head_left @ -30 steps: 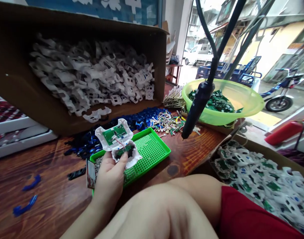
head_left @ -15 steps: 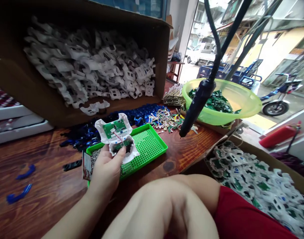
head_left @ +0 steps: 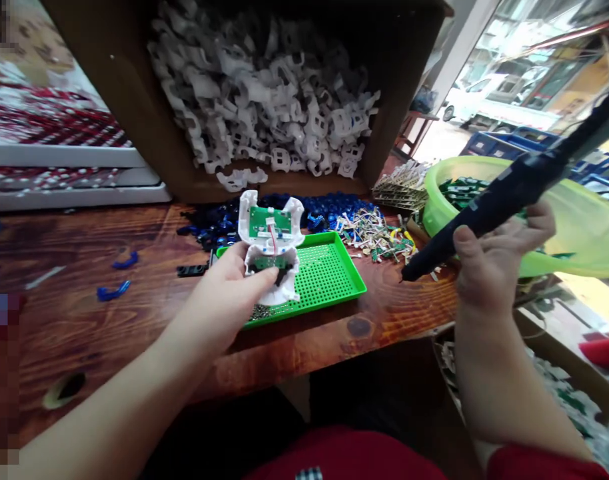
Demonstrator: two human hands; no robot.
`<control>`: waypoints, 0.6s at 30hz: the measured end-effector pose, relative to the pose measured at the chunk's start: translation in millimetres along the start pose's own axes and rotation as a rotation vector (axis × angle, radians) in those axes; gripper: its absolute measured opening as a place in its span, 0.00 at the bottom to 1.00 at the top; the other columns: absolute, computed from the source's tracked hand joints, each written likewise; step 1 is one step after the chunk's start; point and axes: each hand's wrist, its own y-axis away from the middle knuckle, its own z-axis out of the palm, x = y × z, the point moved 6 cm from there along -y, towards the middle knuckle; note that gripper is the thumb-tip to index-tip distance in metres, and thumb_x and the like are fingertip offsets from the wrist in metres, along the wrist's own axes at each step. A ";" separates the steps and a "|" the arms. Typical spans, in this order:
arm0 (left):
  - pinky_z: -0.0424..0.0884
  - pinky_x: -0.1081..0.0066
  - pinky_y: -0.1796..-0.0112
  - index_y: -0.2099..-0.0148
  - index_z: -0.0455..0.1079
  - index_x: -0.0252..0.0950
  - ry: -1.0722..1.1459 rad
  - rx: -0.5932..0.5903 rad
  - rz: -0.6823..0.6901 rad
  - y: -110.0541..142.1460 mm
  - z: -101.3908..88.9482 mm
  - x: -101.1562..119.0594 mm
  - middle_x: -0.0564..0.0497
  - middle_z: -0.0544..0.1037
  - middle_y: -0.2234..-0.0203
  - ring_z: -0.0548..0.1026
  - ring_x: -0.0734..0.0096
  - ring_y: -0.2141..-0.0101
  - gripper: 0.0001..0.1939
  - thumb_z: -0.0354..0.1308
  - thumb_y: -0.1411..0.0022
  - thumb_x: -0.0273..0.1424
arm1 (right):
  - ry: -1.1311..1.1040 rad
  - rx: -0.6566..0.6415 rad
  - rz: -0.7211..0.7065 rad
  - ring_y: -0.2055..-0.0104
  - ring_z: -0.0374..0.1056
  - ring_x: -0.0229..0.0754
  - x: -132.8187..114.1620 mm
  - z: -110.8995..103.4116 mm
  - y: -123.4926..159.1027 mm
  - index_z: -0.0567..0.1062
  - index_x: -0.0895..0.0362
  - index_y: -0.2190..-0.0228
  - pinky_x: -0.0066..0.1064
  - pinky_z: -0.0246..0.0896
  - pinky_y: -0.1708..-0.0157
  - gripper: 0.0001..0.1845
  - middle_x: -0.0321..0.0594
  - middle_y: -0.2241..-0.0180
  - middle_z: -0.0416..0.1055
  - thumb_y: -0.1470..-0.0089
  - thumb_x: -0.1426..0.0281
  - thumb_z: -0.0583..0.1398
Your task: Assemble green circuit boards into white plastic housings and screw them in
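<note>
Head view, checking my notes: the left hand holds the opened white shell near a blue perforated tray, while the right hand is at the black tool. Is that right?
Not quite: the perforated tray is green, not blue, as the head view shows. The left hand does hold the opened white shell near it, and the right hand is at the black tool.

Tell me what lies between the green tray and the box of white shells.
The head view shows heaped blue pieces, with wired parts to their right; the white housing in the left hand hides some.
</note>
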 end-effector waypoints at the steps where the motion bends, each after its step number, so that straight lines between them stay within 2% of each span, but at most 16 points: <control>1: 0.69 0.66 0.55 0.50 0.67 0.35 -0.005 0.007 -0.027 9.6 -3.1 -1.9 0.46 0.76 0.54 0.74 0.63 0.57 0.21 0.61 0.46 0.27 | -0.029 -0.053 0.037 0.56 0.68 0.41 4.4 5.9 -0.5 0.58 0.48 0.51 0.43 0.63 0.50 0.38 0.37 0.60 0.67 0.62 0.66 0.68; 3: 0.71 0.69 0.58 0.48 0.66 0.38 0.012 0.013 -0.110 35.1 -6.7 -14.0 0.48 0.76 0.55 0.75 0.63 0.57 0.25 0.65 0.50 0.29 | -0.085 -0.082 0.107 0.65 0.71 0.43 8.4 15.8 3.6 0.63 0.52 0.52 0.43 0.68 0.59 0.31 0.38 0.67 0.71 0.59 0.66 0.66; 5: 0.70 0.68 0.58 0.46 0.64 0.39 0.046 0.033 -0.228 65.6 -6.5 -35.6 0.47 0.76 0.54 0.74 0.60 0.56 0.30 0.67 0.52 0.32 | -0.131 -0.058 0.160 0.71 0.70 0.42 8.6 22.6 9.7 0.67 0.52 0.54 0.40 0.68 0.66 0.25 0.36 0.72 0.70 0.56 0.68 0.64; 8: 0.69 0.66 0.55 0.47 0.65 0.37 0.105 0.073 -0.381 106.3 1.5 -73.2 0.45 0.77 0.56 0.73 0.57 0.54 0.31 0.67 0.53 0.37 | -0.216 0.015 0.184 0.79 0.66 0.37 5.2 26.7 13.7 0.69 0.50 0.58 0.32 0.64 0.76 0.24 0.30 0.76 0.67 0.60 0.73 0.64; 10: 0.68 0.66 0.54 0.48 0.65 0.37 0.154 0.054 -0.430 121.5 11.5 -94.0 0.45 0.77 0.57 0.73 0.57 0.54 0.30 0.67 0.53 0.38 | -0.281 0.030 0.186 0.82 0.63 0.35 0.7 31.1 11.9 0.69 0.53 0.63 0.29 0.60 0.81 0.20 0.29 0.79 0.65 0.62 0.73 0.64; 14: 0.70 0.66 0.57 0.47 0.63 0.36 0.306 -0.109 -0.499 126.3 34.0 -121.6 0.43 0.78 0.58 0.75 0.61 0.58 0.31 0.67 0.52 0.37 | -0.404 -0.022 0.183 0.84 0.59 0.34 -15.5 57.4 6.5 0.66 0.55 0.68 0.28 0.57 0.85 0.13 0.28 0.84 0.61 0.57 0.65 0.62; 16: 0.71 0.67 0.61 0.49 0.62 0.36 0.372 -0.188 -0.511 122.1 42.1 -126.7 0.43 0.78 0.60 0.76 0.64 0.62 0.30 0.67 0.52 0.37 | -0.457 -0.050 0.170 0.85 0.59 0.34 -22.6 79.2 5.9 0.65 0.55 0.67 0.27 0.56 0.86 0.12 0.28 0.84 0.62 0.52 0.63 0.60; 18: 0.72 0.67 0.64 0.50 0.62 0.36 0.439 -0.208 -0.520 117.1 47.0 -127.4 0.44 0.77 0.61 0.76 0.66 0.66 0.29 0.68 0.53 0.36 | -0.518 -0.103 0.151 0.85 0.61 0.34 -24.6 106.9 6.3 0.64 0.54 0.66 0.27 0.57 0.85 0.12 0.28 0.83 0.63 0.50 0.61 0.58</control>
